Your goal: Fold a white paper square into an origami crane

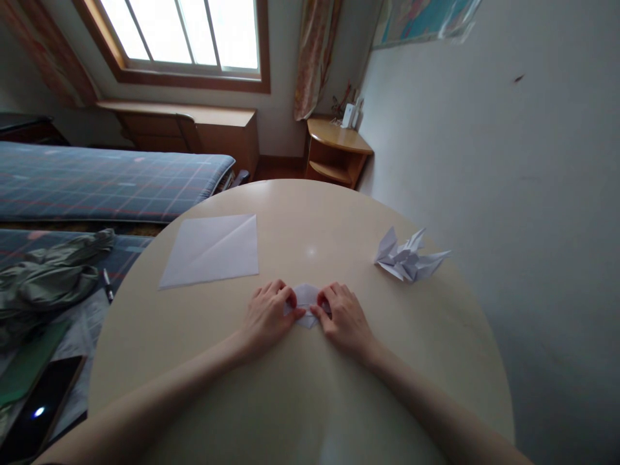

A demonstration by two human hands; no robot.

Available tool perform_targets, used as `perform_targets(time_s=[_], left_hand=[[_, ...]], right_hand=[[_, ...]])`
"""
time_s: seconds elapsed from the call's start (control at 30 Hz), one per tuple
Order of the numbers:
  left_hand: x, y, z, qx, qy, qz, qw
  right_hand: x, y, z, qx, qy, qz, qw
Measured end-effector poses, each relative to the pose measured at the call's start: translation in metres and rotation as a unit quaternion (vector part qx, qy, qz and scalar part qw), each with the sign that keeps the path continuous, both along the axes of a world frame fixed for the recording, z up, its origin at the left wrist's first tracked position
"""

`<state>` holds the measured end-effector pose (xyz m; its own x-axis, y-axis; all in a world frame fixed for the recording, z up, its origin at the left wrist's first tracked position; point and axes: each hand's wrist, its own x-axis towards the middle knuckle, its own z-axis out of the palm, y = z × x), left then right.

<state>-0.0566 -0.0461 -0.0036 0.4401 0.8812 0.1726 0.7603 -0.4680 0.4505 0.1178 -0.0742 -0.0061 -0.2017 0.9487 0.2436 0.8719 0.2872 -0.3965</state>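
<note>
A small folded white paper [307,296] lies on the round cream table [300,213], between my two hands. My left hand [272,313] pinches its left side, with curled fingers and the thumb on the paper. On its right side my right hand [343,318] grips it in the same way, the two thumbs close together near the middle. The paper's top and bottom edges show; its sides are partly hidden by my fingers. Flat white sheets [217,250] with a diagonal crease lie at the table's left. Folded white paper figures [409,258] stand at the right.
Left of the table are a dark phone [43,400], a green item [33,361], a pen [107,285] and crumpled cloth [53,274] beside a plaid mattress [106,184]. A wall [533,213] runs along the right; a corner shelf [339,135] stands behind the table.
</note>
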Motion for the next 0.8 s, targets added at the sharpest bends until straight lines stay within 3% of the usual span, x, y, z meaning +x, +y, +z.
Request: perform_targets(time_s=[0.3, 0.5, 0.67, 0.8], left_hand=[[-0.011, 0.009, -0.002, -0.047, -0.023, -0.033, 0.998], [-0.023, 0.017, -0.002, -0.072, -0.056, -0.105, 0.99], [-0.029, 0.022, -0.005, -0.067, -0.067, -0.149, 0.984], [-0.029, 0.022, -0.009, 0.017, -0.088, -0.189, 0.978]], right_hand=[[0.014, 0.007, 0.0, -0.064, 0.01, -0.023, 0.998], [0.03, 0.014, 0.006, -0.096, 0.004, -0.052, 0.994], [0.033, 0.014, 0.004, -0.084, 0.006, -0.002, 0.996], [0.033, 0.01, -0.001, -0.013, -0.008, 0.081, 0.997]])
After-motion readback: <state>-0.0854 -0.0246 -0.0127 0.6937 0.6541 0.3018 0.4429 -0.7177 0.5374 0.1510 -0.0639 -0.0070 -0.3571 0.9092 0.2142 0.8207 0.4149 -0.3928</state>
